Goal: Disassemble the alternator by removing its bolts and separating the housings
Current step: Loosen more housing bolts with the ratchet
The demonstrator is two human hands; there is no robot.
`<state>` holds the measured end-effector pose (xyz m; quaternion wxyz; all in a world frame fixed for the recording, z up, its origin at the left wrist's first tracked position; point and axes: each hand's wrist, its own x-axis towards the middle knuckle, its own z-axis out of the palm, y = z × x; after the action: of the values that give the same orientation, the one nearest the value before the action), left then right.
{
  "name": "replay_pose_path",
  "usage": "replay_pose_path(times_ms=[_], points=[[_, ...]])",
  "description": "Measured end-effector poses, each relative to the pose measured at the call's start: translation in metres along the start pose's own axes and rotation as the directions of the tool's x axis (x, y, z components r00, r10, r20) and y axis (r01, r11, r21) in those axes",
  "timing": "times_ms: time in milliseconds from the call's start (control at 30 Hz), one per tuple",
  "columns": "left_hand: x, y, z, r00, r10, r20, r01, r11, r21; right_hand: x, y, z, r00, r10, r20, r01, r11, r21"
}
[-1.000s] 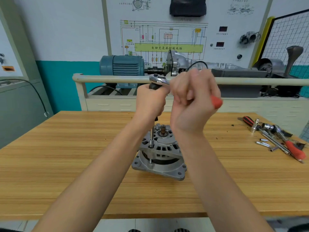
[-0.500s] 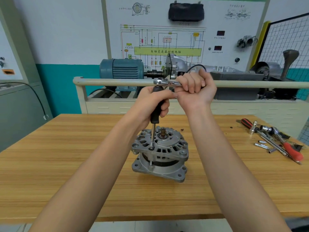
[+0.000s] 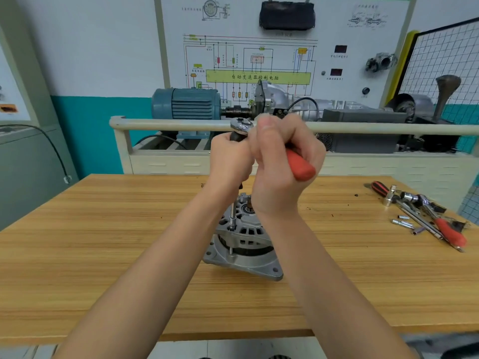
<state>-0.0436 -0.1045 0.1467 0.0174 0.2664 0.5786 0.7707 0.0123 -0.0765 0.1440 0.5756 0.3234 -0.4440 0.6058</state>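
Note:
The silver alternator (image 3: 243,247) stands upright on the wooden table (image 3: 103,242), partly hidden by my arms. A long socket extension (image 3: 232,212) rises from a bolt on its upper housing. My left hand (image 3: 229,161) grips the black upper part of that extension just under the ratchet head (image 3: 242,125). My right hand (image 3: 285,164) grips the ratchet's red handle (image 3: 300,165), which points toward me and to the right.
Loose tools lie at the table's right: a red-handled ratchet (image 3: 448,229), sockets (image 3: 404,224), a black-red screwdriver (image 3: 379,189). Behind the table a cream rail (image 3: 168,124) fronts a training stand with a blue motor (image 3: 185,103).
My right hand has swung the ratchet handle from pointing right along the rail round toward me. The camera has tilted slightly.

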Motion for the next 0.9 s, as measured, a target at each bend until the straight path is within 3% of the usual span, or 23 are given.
replay_pose_path(times_ms=[100,167,233,300,400,500,600,700,767,833,900], points=[[0.004,-0.004,-0.012,0.999,-0.021,0.041,0.019,0.999,0.042,0.012,0.003,-0.009,0.991,0.129,-0.027,-0.122,0.976,0.179],[0.006,-0.004,-0.02,0.991,-0.03,0.128,0.028,0.999,0.021,0.028,0.006,-0.021,0.952,0.305,-0.02,-0.276,0.886,0.372],[0.006,-0.002,-0.026,0.975,-0.044,0.219,0.046,0.999,-0.002,0.042,0.012,-0.034,0.857,0.516,-0.009,-0.413,0.696,0.588],[0.008,0.001,-0.029,0.947,-0.073,0.313,0.074,0.997,0.008,0.053,0.022,-0.045,0.72,0.693,-0.013,-0.443,0.474,0.761],[0.009,0.001,-0.026,0.931,-0.12,0.344,0.105,0.993,0.06,0.06,0.035,-0.053,0.606,0.795,-0.033,-0.403,0.343,0.849],[0.009,-0.001,-0.021,0.955,-0.138,0.262,0.125,0.99,0.066,0.056,0.033,-0.049,0.633,0.771,-0.066,-0.389,0.392,0.834],[0.008,-0.004,-0.017,0.983,-0.093,0.16,0.086,0.995,0.053,0.045,0.018,-0.041,0.764,0.639,-0.091,-0.381,0.56,0.735],[0.009,-0.008,-0.01,0.998,-0.055,0.018,0.053,0.995,0.081,0.027,0.006,-0.024,0.92,0.385,-0.071,-0.314,0.833,0.456],[0.009,-0.012,-0.005,0.999,-0.001,-0.041,0.006,0.993,0.12,0.013,0.002,-0.011,0.989,0.141,-0.039,-0.132,0.976,0.175],[0.008,-0.016,-0.003,0.995,0.079,-0.069,-0.063,0.977,0.203,0.003,0.001,-0.001,0.997,-0.018,0.07,0.019,1.0,-0.022],[0.007,-0.015,-0.006,0.992,0.091,-0.084,-0.071,0.974,0.217,0.004,0.002,0.002,0.995,-0.023,0.094,0.027,0.999,-0.038]])
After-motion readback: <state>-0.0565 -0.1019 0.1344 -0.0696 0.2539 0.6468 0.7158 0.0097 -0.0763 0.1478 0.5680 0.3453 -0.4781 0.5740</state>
